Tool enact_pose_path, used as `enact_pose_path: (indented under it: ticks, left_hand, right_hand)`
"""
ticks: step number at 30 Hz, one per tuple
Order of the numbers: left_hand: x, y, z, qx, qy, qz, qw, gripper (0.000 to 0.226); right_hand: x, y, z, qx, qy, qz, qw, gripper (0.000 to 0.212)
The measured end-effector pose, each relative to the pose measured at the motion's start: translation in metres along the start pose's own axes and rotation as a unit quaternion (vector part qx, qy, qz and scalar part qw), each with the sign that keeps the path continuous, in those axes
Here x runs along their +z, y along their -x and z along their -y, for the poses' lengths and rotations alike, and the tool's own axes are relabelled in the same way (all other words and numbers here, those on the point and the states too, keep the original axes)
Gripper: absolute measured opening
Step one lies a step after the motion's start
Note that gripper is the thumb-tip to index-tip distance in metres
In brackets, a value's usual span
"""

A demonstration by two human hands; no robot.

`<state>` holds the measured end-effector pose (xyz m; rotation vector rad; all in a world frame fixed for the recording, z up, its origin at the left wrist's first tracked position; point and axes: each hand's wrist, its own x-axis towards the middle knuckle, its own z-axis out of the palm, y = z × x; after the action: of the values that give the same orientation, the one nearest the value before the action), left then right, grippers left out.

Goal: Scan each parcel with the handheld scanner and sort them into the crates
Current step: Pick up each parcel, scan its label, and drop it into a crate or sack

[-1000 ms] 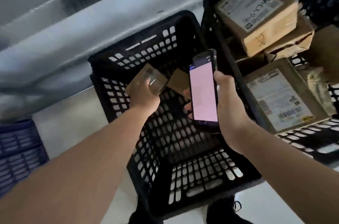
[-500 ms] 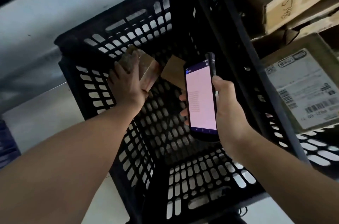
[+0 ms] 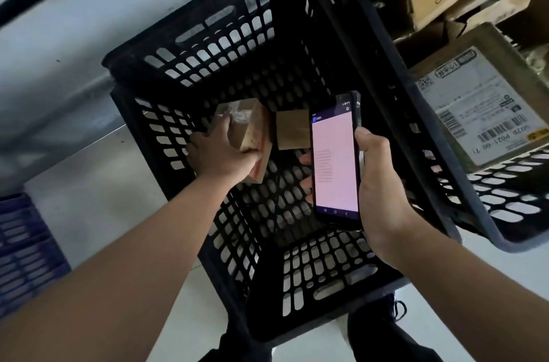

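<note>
Head view showed your left hand (image 3: 221, 151) deep in the black crate (image 3: 205, 35), fingers curled over a small brown parcel (image 3: 252, 127) just at nine o'clock of another parcel (image 3: 292, 128) on the crate floor. Your right hand (image 3: 378, 183) was wrapped around the scanner (image 3: 335, 154), screen lit. You were putting the parcel down; next you needed to let go and fetch a parcel from the full crate (image 3: 463, 225) at three o'clock.
</note>
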<state>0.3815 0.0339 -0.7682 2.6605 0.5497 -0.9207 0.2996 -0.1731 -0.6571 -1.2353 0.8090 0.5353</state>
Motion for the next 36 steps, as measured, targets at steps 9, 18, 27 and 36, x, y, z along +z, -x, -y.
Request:
enact_pose_path:
  ticks: [9, 18, 27, 36]
  left_hand:
    - [-0.008, -0.002, -0.021, 0.219, -0.175, -0.140, 0.950, 0.032]
    - [-0.039, -0.013, -0.040, 0.028, -0.169, -0.002, 0.985, 0.075]
    - [-0.114, 0.046, -0.036, 0.033, 0.326, 0.107, 0.939, 0.101]
    - [-0.260, 0.206, -0.022, 0.104, 0.360, 0.273, 0.886, 0.124]
  right_hand:
    - [-0.007, 0.001, -0.018, 0.016, 0.003, -0.012, 1.000, 0.048]
    - [0.004, 0.001, -0.017, 0.023, -0.009, -0.044, 0.999, 0.052]
    - [0.037, 0.066, 0.020, 0.047, -0.081, -0.066, 0.993, 0.054]
    - [0.075, 0.227, 0.125, 0.022, -0.110, -0.072, 0.991, 0.060]
